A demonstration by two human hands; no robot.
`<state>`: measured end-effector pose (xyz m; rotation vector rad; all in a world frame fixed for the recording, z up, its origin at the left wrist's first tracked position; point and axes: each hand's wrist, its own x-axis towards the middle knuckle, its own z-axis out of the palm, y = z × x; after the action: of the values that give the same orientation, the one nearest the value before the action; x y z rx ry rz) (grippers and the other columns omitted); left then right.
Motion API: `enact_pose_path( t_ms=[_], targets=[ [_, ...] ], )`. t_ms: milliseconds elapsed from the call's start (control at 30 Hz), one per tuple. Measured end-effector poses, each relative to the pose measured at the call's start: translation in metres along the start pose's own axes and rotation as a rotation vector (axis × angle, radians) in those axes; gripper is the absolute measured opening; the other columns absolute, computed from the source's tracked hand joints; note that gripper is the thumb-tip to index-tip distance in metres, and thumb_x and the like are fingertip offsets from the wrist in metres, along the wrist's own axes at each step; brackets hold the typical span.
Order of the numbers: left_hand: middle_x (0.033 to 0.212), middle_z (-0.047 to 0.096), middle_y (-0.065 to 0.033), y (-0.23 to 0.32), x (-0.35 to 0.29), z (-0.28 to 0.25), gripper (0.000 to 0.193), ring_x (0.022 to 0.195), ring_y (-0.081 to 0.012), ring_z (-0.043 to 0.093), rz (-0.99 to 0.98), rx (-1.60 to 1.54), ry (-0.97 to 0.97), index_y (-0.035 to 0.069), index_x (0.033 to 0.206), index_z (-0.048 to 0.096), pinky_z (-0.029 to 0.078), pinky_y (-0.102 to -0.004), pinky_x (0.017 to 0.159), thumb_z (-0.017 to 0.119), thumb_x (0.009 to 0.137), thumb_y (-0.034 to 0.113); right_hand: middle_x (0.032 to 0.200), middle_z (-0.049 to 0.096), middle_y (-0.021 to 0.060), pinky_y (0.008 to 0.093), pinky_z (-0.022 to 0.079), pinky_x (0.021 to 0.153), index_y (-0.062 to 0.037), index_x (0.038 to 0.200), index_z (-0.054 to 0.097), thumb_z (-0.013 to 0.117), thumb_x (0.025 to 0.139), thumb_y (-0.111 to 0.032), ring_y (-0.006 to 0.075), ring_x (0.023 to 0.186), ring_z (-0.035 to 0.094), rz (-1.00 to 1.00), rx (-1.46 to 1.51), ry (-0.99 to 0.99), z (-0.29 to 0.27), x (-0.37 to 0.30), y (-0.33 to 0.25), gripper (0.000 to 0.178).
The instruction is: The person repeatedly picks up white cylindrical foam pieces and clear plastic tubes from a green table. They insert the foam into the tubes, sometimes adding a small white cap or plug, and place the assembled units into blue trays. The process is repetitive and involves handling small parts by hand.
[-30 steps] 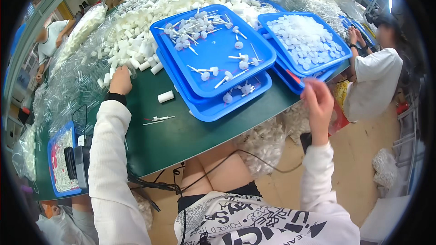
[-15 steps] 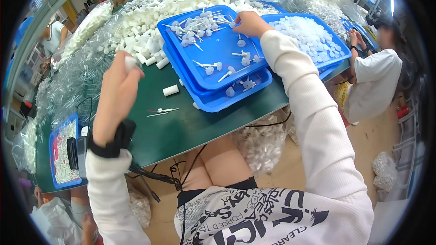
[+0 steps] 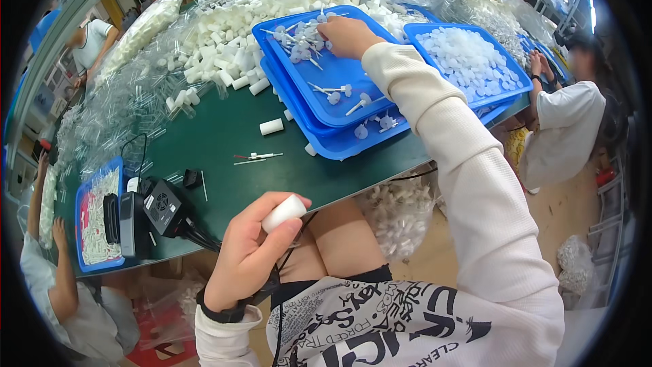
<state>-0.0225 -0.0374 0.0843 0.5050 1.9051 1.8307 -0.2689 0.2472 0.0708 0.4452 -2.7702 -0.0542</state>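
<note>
My left hand [image 3: 246, 251] is closed round a short white cylinder [image 3: 285, 212], held over my lap just past the table's front edge. At the upper blue tray [image 3: 343, 73], my right hand [image 3: 350, 35] reaches into a cluster of small white parts [image 3: 295, 41] with round discs and thin stems. Its fingertips are pinched together among them; what lies between them is hidden. More such parts lie lower in that tray and in the blue tray beneath it. One loose white cylinder [image 3: 272, 126] and a thin stem piece [image 3: 263, 156] rest on the green table [image 3: 210, 183].
A large heap of white cylinders [image 3: 234, 44] covers the back, beside clear plastic tubes [image 3: 153, 105]. To the right is a blue tray of translucent discs [image 3: 468, 61]. Black devices [image 3: 163, 205] with cables stand by a tray of thin white pieces [image 3: 98, 224]. Other people work around the table.
My left hand has come down and right from above the table to over my lap, keeping the white cylinder. My right hand has shifted left from the tray's far right edge into the cluster.
</note>
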Motion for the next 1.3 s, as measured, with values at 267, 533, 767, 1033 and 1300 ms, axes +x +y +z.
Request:
enact_pose_path(
  t_ms=[267, 533, 767, 1033, 1300],
  targets=[
    [0.072, 0.05, 0.0009, -0.042, 0.013, 0.003, 0.026, 0.05, -0.0009, 0.033, -0.035, -0.334, 0.096, -0.002, 0.112, 0.053, 0.026, -0.0167, 0.044, 0.045, 0.09, 0.008, 0.091, 0.064, 0.0119, 0.0323, 0.05, 0.072, -0.0053, 0.099, 0.058, 0.065, 0.073, -0.018, 0.0248, 0.082, 0.063, 0.138, 0.341, 0.093, -0.044, -0.049, 0.003, 0.03],
    [0.093, 0.06, -0.0087, -0.051, 0.019, 0.023, 0.027, 0.058, -0.0021, 0.041, 0.106, -0.422, 0.146, -0.002, 0.116, 0.05, 0.033, -0.017, 0.05, 0.049, 0.089, 0.003, 0.093, 0.065, 0.0104, 0.0266, 0.05, 0.072, -0.0009, 0.116, 0.055, 0.059, 0.084, -0.016, 0.0152, 0.086, 0.061, 0.146, 0.949, 0.375, -0.104, -0.134, -0.048, 0.036],
    [0.097, 0.059, -0.0156, -0.061, 0.009, 0.033, 0.034, 0.052, -0.0076, 0.042, 0.13, -0.51, 0.184, -0.001, 0.121, 0.044, 0.033, -0.0206, 0.046, 0.048, 0.087, 0.006, 0.104, 0.061, 0.0177, 0.0349, 0.053, 0.081, 0.0073, 0.121, 0.046, 0.055, 0.086, -0.003, 0.0252, 0.098, 0.061, 0.289, 1.865, 0.568, -0.071, -0.228, -0.162, 0.037],
    [0.098, 0.06, -0.013, -0.069, 0.001, 0.036, 0.034, 0.053, -0.008, 0.042, 0.142, -0.521, 0.228, 0.001, 0.117, 0.048, 0.033, -0.0219, 0.046, 0.051, 0.083, 0.002, 0.112, 0.057, 0.0225, 0.0384, 0.054, 0.081, 0.0081, 0.119, 0.049, 0.054, 0.087, -0.002, 0.0321, 0.102, 0.059, 0.325, 1.933, 0.56, -0.051, -0.248, -0.167, 0.034],
    [0.102, 0.062, -0.0126, -0.082, 0.002, 0.047, 0.03, 0.074, -0.0105, 0.058, 0.256, -0.385, 0.257, -0.001, 0.103, 0.061, 0.042, -0.0199, 0.055, 0.062, 0.074, -0.01, 0.123, 0.05, 0.0227, 0.0416, 0.053, 0.082, 0.0084, 0.115, 0.052, 0.053, 0.085, 0.005, 0.037, 0.104, 0.057, 0.425, 1.938, 0.587, -0.038, -0.264, -0.171, 0.03]
  ],
)
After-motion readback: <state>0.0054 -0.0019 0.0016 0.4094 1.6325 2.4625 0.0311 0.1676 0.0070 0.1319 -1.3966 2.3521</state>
